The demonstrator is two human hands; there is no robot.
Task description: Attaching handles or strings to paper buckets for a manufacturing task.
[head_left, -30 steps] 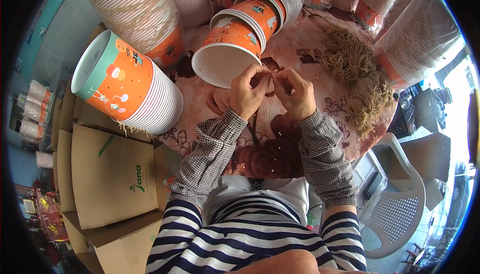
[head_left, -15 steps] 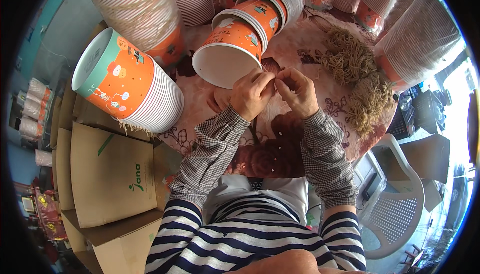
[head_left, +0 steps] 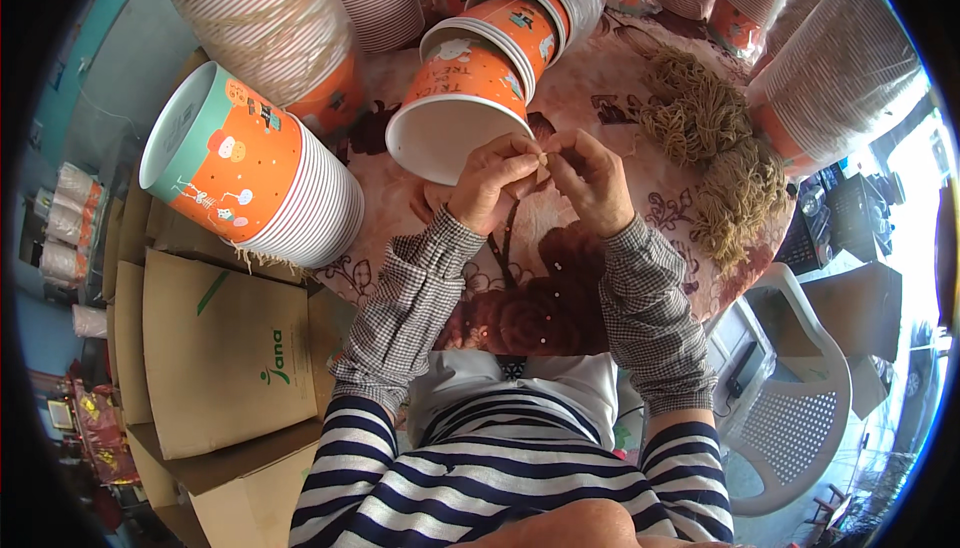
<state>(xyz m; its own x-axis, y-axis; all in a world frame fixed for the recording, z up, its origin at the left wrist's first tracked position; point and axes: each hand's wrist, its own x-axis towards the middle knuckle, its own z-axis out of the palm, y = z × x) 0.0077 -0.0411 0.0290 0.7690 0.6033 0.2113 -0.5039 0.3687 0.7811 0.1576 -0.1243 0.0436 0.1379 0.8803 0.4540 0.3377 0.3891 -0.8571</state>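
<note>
My left hand (head_left: 490, 183) and my right hand (head_left: 594, 182) meet over the table, fingertips pinched together. Between them shows a small tan bit of cord (head_left: 543, 160), mostly hidden by the fingers. Just beyond, an orange paper bucket (head_left: 455, 138) with a white inside lies tipped on its side, its mouth toward me. The left fingers overlap its lower right rim; whether they touch it I cannot tell. More orange buckets (head_left: 520, 28) lie nested behind it. Off to the left leans a nested stack of orange and green buckets (head_left: 250, 163).
Tan cords (head_left: 700, 113) lie heaped on the flowered tablecloth (head_left: 560, 238) at the right. Tall wrapped bucket stacks (head_left: 262, 18) line the back. Open cardboard boxes (head_left: 225, 348) stand at my left, below the table edge. A white plastic chair (head_left: 795, 428) is at my right.
My left hand has shifted slightly left and down, and its fingers have turned. The tan bit between the fingertips now shows more clearly. My right hand has barely moved.
</note>
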